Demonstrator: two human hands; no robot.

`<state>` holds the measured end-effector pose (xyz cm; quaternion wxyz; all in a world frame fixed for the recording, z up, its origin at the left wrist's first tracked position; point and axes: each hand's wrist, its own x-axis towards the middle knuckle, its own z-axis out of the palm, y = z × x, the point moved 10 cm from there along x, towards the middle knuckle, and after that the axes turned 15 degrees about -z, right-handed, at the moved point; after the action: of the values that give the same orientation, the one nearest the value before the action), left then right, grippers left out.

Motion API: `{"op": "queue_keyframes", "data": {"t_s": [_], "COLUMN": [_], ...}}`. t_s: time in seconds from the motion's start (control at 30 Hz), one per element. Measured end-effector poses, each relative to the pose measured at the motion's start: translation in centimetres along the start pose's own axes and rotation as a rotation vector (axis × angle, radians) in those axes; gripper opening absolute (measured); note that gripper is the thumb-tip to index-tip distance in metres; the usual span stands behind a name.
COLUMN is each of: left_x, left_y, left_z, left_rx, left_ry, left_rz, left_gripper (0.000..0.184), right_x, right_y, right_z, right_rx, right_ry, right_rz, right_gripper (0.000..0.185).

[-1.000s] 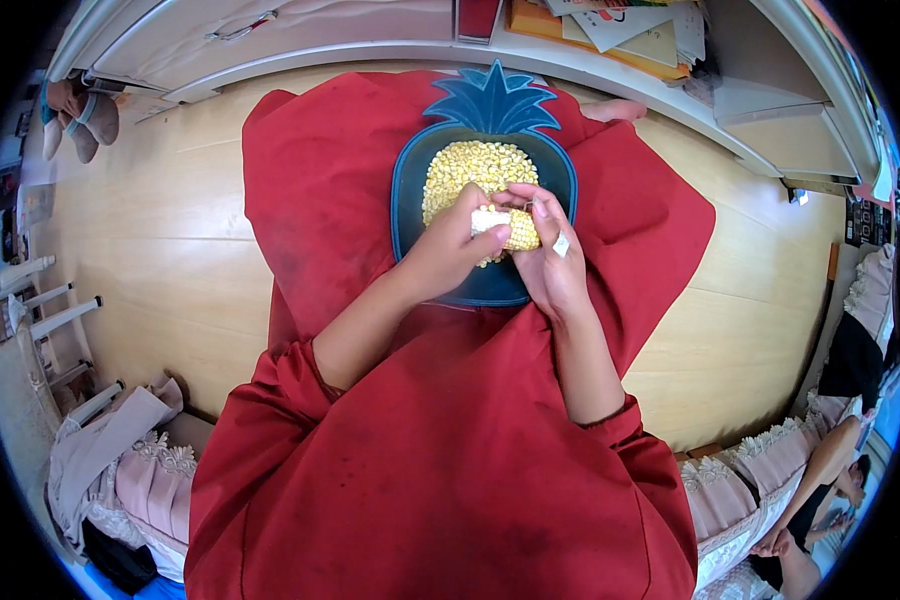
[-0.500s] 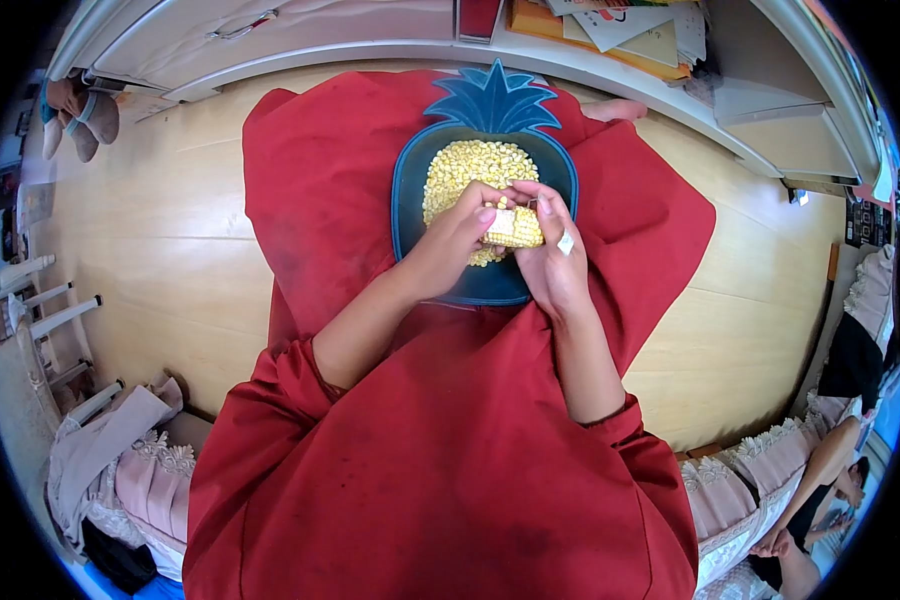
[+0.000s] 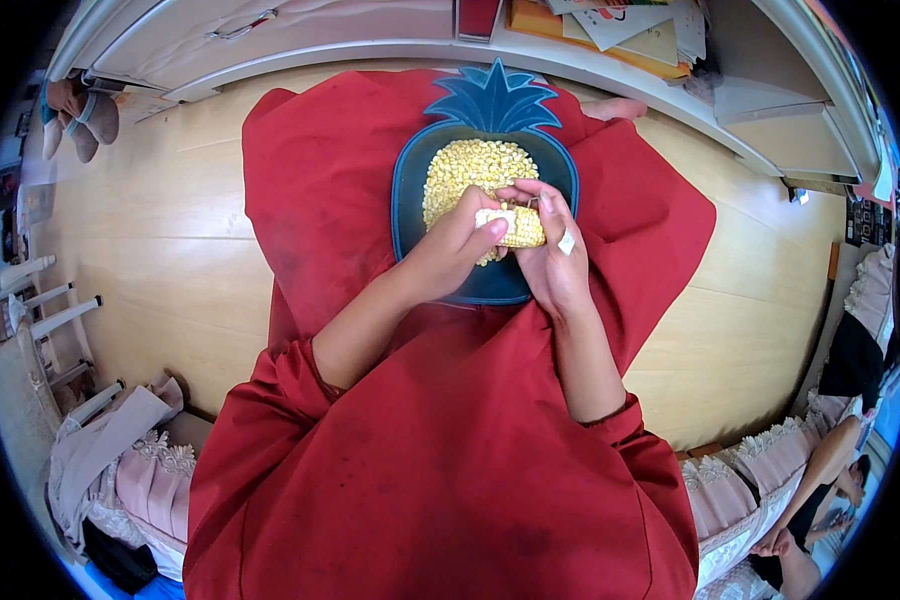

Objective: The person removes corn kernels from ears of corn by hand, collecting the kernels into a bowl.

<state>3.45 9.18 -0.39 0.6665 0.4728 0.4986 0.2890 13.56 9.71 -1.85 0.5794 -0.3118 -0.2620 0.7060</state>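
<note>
A short piece of corn cob [image 3: 523,229] is held between both hands; its left part is bare and whitish, its right part still has yellow kernels. My left hand [image 3: 453,240] grips the bare end, thumb on top. Around the kernelled end, my right hand [image 3: 553,255] is closed, with a small white patch on one finger. Below them, a dark teal pineapple-shaped bowl [image 3: 404,205] rests on the red cloth over my lap. Loose yellow kernels [image 3: 475,165] fill much of its middle. My hands hide part of the bowl and kernels.
Red cloth [image 3: 320,170] spreads around the bowl over the wooden floor [image 3: 150,250]. A white cabinet [image 3: 360,25] with papers [image 3: 630,35] stands ahead. Slippers [image 3: 95,120] are at the upper left, white chair legs [image 3: 65,318] at left. Another person's leg [image 3: 820,465] shows at lower right.
My left thumb has shifted over the cob, lifting and then coming back down on its bare part. The cob has turned slightly in my hands. The bowl stays in place.
</note>
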Motion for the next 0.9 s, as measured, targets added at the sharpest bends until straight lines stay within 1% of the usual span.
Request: {"op": "queue_keyframes", "data": {"t_s": [0.17,0.27,0.37,0.47,0.57,0.67,0.77,0.9], "left_x": [0.2,0.4,0.6,0.4,0.1,0.3,0.3,0.4], "left_y": [-0.4,-0.9,-1.7,-1.2,0.0,-1.5,-1.1,-0.5], "left_z": [-0.1,0.5,0.6,0.4,0.3,0.4,0.3,0.1], "left_rx": [0.024,-0.167,-0.283,-0.323,0.082,-0.039,-0.07,-0.074], "left_ry": [0.006,-0.097,-0.128,-0.135,-0.032,-0.084,-0.077,-0.032], "left_rz": [0.003,-0.048,-0.06,-0.059,0.055,-0.097,-0.107,-0.043], "left_gripper": [0.028,0.033,0.038,0.032,0.027,0.025,0.024,0.022], "right_x": [0.0,0.0,0.0,0.0,0.1,0.0,0.0,-0.1], "right_y": [0.0,0.0,-0.1,-0.1,0.0,-0.2,-0.2,0.1], "right_z": [-0.1,0.1,0.2,0.2,0.0,0.1,0.1,0.1], "right_rx": [-0.014,0.001,0.005,0.015,0.0,0.006,-0.003,0.047], "right_ry": [0.025,0.014,0.018,0.016,0.02,0.024,0.016,-0.007], "right_rz": [-0.009,-0.007,-0.01,-0.013,-0.039,-0.016,-0.007,0.015], "right_gripper": [0.038,0.038,0.038,0.038,0.038,0.038,0.039,0.037]}}
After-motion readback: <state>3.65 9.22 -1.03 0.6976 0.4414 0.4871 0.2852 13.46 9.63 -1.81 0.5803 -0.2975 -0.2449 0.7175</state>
